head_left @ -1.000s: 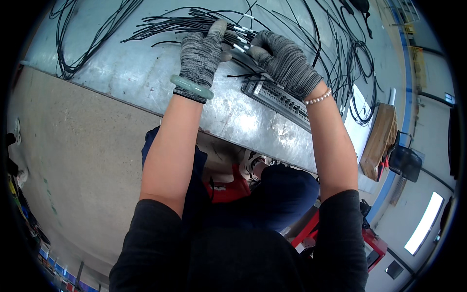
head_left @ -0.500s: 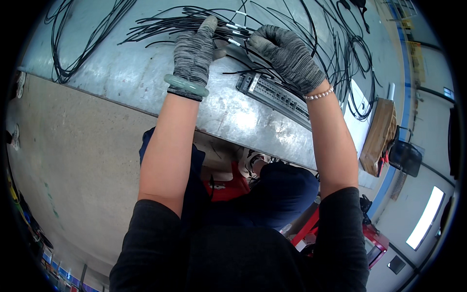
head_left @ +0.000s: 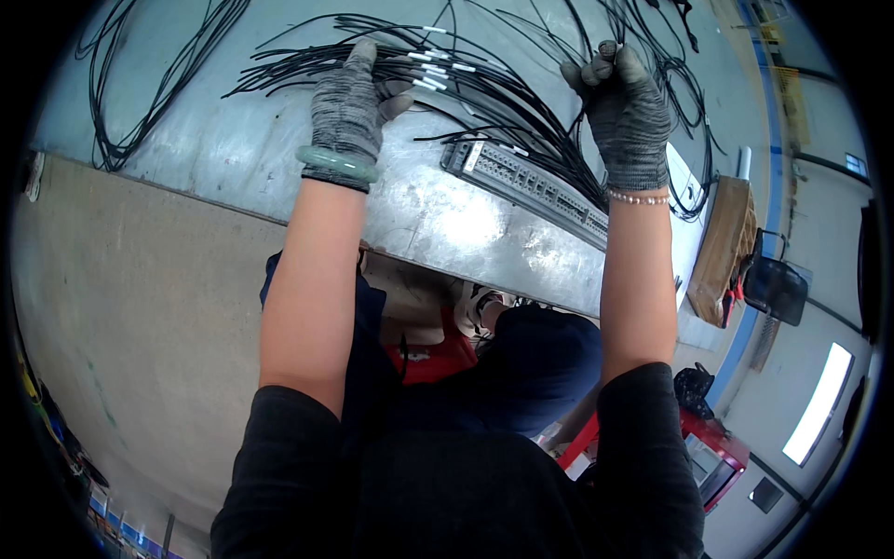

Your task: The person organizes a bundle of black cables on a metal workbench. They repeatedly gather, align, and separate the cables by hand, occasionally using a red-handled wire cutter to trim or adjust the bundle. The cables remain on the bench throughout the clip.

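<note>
A bundle of thin black cables (head_left: 307,61) with white label sleeves (head_left: 430,71) lies across the metal table. My left hand (head_left: 346,104), in a grey knitted glove, is closed around the bundle just left of the labels, thumb on top. From there the cables fan right and curve down behind a grey connector panel (head_left: 531,186) with rows of sockets. My right hand (head_left: 629,116), gloved alike, is raised right of the bundle, its fingertips drawn together. Dark cables pass at its fingertips, but what it pinches is not clear.
Loops of black cable (head_left: 107,121) lie at the table's far left, and more tangled cables (head_left: 684,84) at the right. A white sheet (head_left: 684,172) and a brown cardboard box (head_left: 724,247) are on the right side. The table's near edge (head_left: 419,261) runs before my knees.
My right hand has left the labels and moved right, turning fingers upward. The labelled cables between my hands have spread out. My left hand has shifted slightly left, still around the bundle.
</note>
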A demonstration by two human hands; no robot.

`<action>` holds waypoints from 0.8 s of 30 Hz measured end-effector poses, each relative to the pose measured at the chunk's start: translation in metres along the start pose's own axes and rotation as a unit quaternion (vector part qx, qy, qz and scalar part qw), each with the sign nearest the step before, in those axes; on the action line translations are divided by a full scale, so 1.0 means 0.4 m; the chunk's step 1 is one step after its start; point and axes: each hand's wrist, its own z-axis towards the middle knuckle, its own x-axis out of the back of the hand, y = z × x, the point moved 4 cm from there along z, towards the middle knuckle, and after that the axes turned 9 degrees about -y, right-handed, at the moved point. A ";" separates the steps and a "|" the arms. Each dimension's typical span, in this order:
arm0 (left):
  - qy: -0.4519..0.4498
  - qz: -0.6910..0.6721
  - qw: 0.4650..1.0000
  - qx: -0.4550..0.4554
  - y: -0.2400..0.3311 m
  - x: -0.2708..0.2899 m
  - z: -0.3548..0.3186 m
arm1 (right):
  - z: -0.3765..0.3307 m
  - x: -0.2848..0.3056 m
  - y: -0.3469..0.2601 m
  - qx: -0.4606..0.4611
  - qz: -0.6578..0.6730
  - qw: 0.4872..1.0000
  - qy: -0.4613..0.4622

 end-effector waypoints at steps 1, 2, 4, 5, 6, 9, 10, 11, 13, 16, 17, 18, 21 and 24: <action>-0.003 0.008 1.000 0.002 0.001 0.003 0.000 | -0.019 0.012 -0.014 0.011 -0.061 0.997 0.037; -0.002 0.031 0.999 0.010 0.003 0.008 -0.003 | -0.041 0.026 -0.027 0.034 -0.096 0.993 0.052; 0.025 0.118 0.993 0.016 0.026 0.000 -0.037 | -0.091 0.042 -0.068 0.065 -0.164 0.981 0.081; 0.039 0.161 0.986 0.018 0.034 -0.001 -0.046 | -0.113 0.048 -0.080 0.074 -0.180 0.976 0.100; 0.001 0.270 0.962 0.043 0.035 0.016 -0.039 | -0.142 0.059 -0.090 0.085 -0.197 0.969 0.123; 0.056 0.503 0.862 -0.031 0.066 0.048 -0.078 | -0.207 0.097 -0.092 0.107 -0.184 0.961 0.174; 0.063 0.522 0.851 0.003 0.075 0.061 -0.089 | -0.230 0.105 -0.085 0.111 -0.178 0.957 0.199; 0.072 0.539 0.838 0.037 0.084 0.074 -0.099 | -0.249 0.109 -0.085 0.115 -0.172 0.953 0.223; 0.066 0.627 0.776 -0.015 0.112 0.063 -0.113 | -0.286 0.124 -0.087 0.096 -0.199 0.941 0.254; 0.057 0.537 0.833 -0.121 0.121 -0.026 -0.175 | -0.323 0.161 -0.068 0.079 -0.190 0.933 0.297; -0.011 0.516 0.835 -0.189 0.110 -0.078 -0.175 | -0.328 0.157 -0.076 0.086 -0.187 0.931 0.302; -0.080 0.492 0.830 -0.251 0.086 -0.134 -0.173 | -0.334 0.149 -0.085 0.083 -0.203 0.927 0.304; -0.216 0.622 0.697 -0.283 0.033 -0.320 -0.187 | -0.342 0.150 -0.092 0.092 -0.236 0.920 0.298; -0.322 0.723 0.527 -0.310 -0.054 -0.405 -0.133 | -0.345 0.154 -0.098 0.077 -0.244 0.922 0.292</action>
